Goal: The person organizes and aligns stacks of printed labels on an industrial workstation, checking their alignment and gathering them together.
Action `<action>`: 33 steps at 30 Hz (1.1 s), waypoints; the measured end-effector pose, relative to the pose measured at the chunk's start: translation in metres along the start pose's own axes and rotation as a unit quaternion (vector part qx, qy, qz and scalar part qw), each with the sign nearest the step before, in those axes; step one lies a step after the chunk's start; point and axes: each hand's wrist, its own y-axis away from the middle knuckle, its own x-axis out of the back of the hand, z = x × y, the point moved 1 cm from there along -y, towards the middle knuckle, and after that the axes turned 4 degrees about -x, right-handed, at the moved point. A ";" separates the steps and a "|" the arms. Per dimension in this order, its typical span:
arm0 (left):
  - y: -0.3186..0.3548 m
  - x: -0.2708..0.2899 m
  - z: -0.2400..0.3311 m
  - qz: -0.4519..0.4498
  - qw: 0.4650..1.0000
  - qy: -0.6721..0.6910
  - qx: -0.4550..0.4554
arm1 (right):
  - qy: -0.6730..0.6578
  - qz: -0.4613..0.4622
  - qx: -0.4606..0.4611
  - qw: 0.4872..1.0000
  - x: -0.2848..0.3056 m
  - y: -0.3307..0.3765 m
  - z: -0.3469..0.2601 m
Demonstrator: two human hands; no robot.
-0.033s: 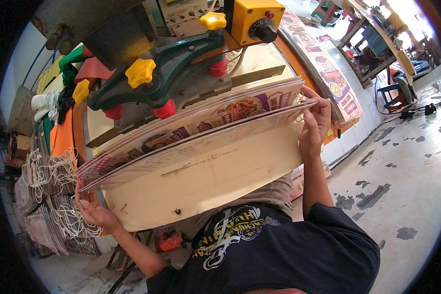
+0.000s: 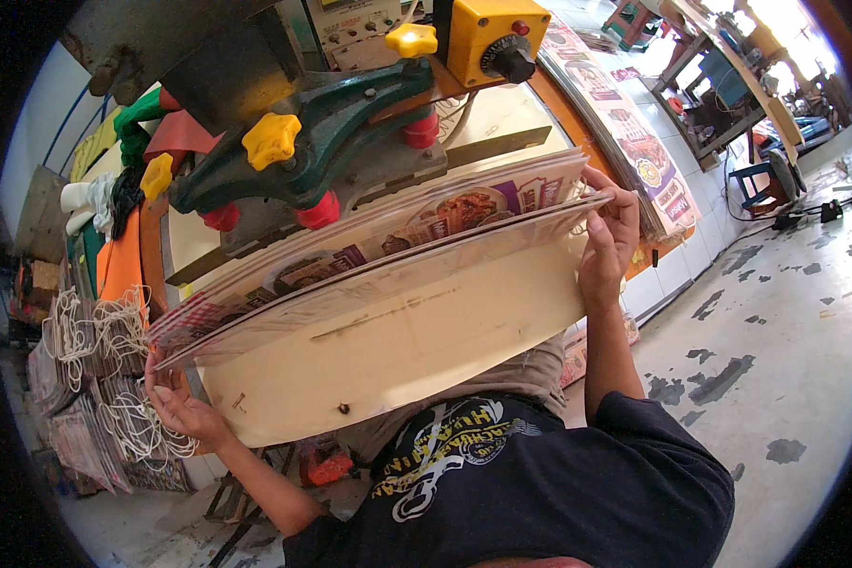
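Between my hands stands a long stack of printed sheets (image 2: 464,210) with food pictures, on edge over a cream worktop (image 2: 398,327). My left hand (image 2: 182,413) is closed on the stack's left end, fingers behind and thumb in front. At the other end my right hand (image 2: 612,239) grips it, its thumb on the near face. Some sheets lean apart at the top, leaving a narrow gap. Just beyond the stack is a press machine with a dark green frame (image 2: 350,133), yellow star knobs (image 2: 272,142) and red round fittings (image 2: 317,210).
A yellow control box (image 2: 495,43) with a black dial sits on the machine. Another pile of printed sheets (image 2: 634,142) lies at the right. At the left are bundles with white cords (image 2: 147,426). A wooden workbench (image 2: 729,85) stands at the far right.
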 end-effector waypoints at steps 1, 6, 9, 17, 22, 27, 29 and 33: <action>0.000 -0.001 0.001 -0.001 1.000 0.004 -0.002 | -0.002 0.001 0.000 1.000 0.000 0.000 0.000; 0.000 -0.001 -0.001 -0.003 1.000 0.020 -0.008 | 0.009 0.011 0.003 1.000 0.002 0.001 -0.002; 0.000 0.007 -0.009 -0.004 0.999 0.027 -0.019 | 0.018 0.017 0.012 1.000 0.002 0.001 -0.004; 0.000 0.002 -0.006 0.001 1.000 0.011 -0.015 | 0.050 0.008 -0.035 0.998 -0.003 0.000 -0.007; -0.001 0.004 -0.008 -0.004 1.000 0.016 -0.012 | 0.043 -0.003 -0.035 0.998 -0.005 -0.002 -0.005; -0.001 -0.007 0.004 -0.009 1.000 0.022 -0.007 | 0.062 -0.023 -0.049 0.997 -0.001 -0.001 -0.006; 0.000 -0.004 0.002 -0.003 1.000 0.021 -0.006 | 0.056 -0.027 -0.050 0.997 -0.004 -0.001 -0.007; 0.000 0.003 -0.005 0.012 0.999 0.035 -0.004 | 0.058 -0.028 -0.046 0.997 -0.005 -0.002 -0.007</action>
